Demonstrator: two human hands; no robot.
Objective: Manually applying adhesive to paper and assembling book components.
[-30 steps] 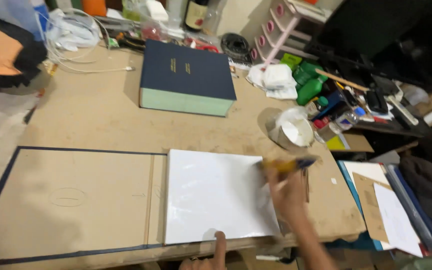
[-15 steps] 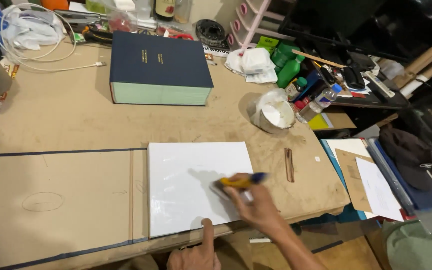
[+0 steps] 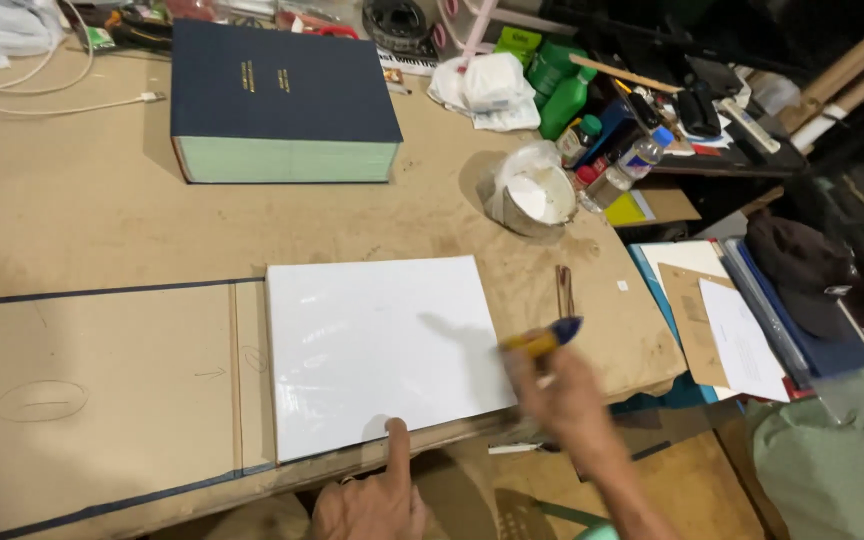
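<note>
A brown board-covered worktable (image 3: 82,220) fills most of the view, its near edge cut off by the bottom of the frame. On its left lies a large flat book cover (image 3: 92,390) of tan board edged in dark blue, running out past the left edge, with faint pencil marks too pale to read. A thick dark blue book (image 3: 282,100) with pale green page edges lies closed at the far side. 1 glossy white sheet (image 3: 382,350) rests on the cover's right part, near the table's front edge. The left hand (image 3: 372,500), partly cut off below, presses 1 outstretched finger on the sheet's near edge, the other fingers curled under. The right hand (image 3: 562,390) is blurred; it closes around a yellow-and-blue handled tool (image 3: 542,340) just beside the sheet's right edge, and the tool's working end is hidden by the hand. A small round bowl (image 3: 537,200) wrapped in plastic holds white paste. Beyond it, bottles and clutter (image 3: 602,110) crowd together, hard to tell apart. Loose papers (image 3: 722,320) lie stacked to the right.
</note>
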